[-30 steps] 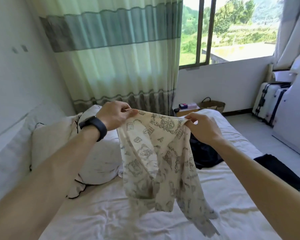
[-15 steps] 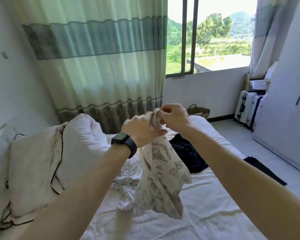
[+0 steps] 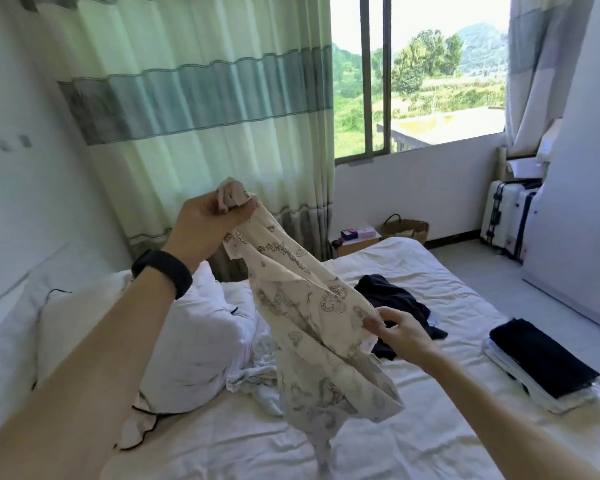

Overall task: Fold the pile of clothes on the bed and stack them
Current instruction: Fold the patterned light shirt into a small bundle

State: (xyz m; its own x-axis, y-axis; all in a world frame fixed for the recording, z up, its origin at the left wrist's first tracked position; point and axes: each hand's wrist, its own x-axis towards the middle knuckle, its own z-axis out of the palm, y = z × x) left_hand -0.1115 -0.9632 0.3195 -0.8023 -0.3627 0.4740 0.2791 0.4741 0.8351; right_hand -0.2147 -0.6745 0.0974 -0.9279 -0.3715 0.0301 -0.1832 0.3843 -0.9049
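A cream shirt with a grey print point(image 3: 302, 313) hangs in the air above the bed point(image 3: 413, 445). My left hand point(image 3: 205, 226) grips its bunched top end, held high. Lower down, my right hand point(image 3: 400, 334) pinches the shirt's right edge. A crumpled dark garment point(image 3: 392, 299) lies on the sheet behind the shirt. A loose white garment point(image 3: 257, 379) lies below the shirt next to the pillow. At the bed's right edge sits a folded stack point(image 3: 541, 365) with a dark piece on top of light ones.
White pillows point(image 3: 174, 348) lie at the left by the wall. Behind the bed stand a small table point(image 3: 357, 240) with boxes and a woven basket point(image 3: 407, 228). Suitcases point(image 3: 506, 216) and a white wardrobe point(image 3: 582, 202) line the right side.
Both hands held the shirt's top together half a second ago. My right hand has since dropped down the shirt's edge, while my left hand stayed high with the top end.
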